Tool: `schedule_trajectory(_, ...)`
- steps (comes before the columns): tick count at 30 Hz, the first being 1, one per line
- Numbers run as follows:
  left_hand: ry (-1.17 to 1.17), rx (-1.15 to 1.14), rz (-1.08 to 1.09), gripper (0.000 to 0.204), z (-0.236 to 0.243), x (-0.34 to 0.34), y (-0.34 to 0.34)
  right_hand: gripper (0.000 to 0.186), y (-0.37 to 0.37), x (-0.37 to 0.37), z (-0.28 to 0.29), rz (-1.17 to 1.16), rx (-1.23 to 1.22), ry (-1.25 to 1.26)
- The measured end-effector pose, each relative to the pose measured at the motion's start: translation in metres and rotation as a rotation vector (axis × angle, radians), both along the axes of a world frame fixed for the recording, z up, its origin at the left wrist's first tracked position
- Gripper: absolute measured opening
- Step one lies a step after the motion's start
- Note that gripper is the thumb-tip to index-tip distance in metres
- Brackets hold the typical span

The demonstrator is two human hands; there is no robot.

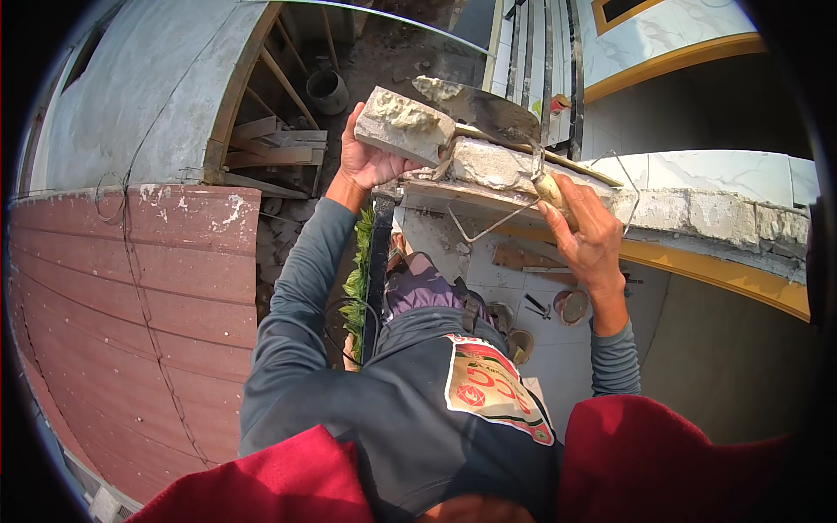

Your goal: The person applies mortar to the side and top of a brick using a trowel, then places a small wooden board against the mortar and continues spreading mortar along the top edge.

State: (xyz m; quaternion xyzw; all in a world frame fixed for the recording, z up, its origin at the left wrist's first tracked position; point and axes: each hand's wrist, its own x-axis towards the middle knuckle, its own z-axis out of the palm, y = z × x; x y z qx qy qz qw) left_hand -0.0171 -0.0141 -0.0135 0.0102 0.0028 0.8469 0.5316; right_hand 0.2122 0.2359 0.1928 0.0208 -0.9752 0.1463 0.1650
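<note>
My left hand (370, 164) is wrapped round a pale brick (384, 137) from its left and underside. Lumpy wet mortar (410, 113) sits on that brick's upper face. In my right hand (588, 228) is a trowel (493, 113), its fingers closed round the wooden handle. The trowel's dark blade lies to the right of the brick, above the wall, with a dab of mortar at its tip. Under the blade, a light block (493, 166) rests on the narrow wall top, just right of the held brick.
Bent thin metal rods (475, 237) stick out by the wall. More rough masonry (697, 213) runs right along the ledge. Reddish corrugated roofing (131, 305) lies left, with a hanging cable. Far below stands a grey bucket (327, 90); a small pail (571, 307) sits on the tiled floor.
</note>
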Motion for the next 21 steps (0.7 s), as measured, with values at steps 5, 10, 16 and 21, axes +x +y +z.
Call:
schedule_trajectory(5, -0.007, 0.076, 0.004, 0.094, 0.027, -0.003, 0.005, 0.043, -0.012, 0.015, -0.016, -0.097, -0.151, 0.035)
schedule_trajectory(10, 0.080, 0.093, 0.007, 0.093, 0.064, -0.005, 0.008, 0.045, -0.039, 0.014, -0.045, -0.179, -0.348, 0.138)
schedule_trajectory(16, 0.015, 0.208, 0.017, 0.094, 0.111, 0.013, 0.027, 0.043, -0.064, 0.001, -0.066, -0.211, -0.343, 0.309)
schedule_trajectory(21, -0.026, 0.314, 0.022, 0.093, 0.130, 0.024, 0.040, 0.049, -0.076, 0.003, -0.092, -0.275, -0.272, 0.381)
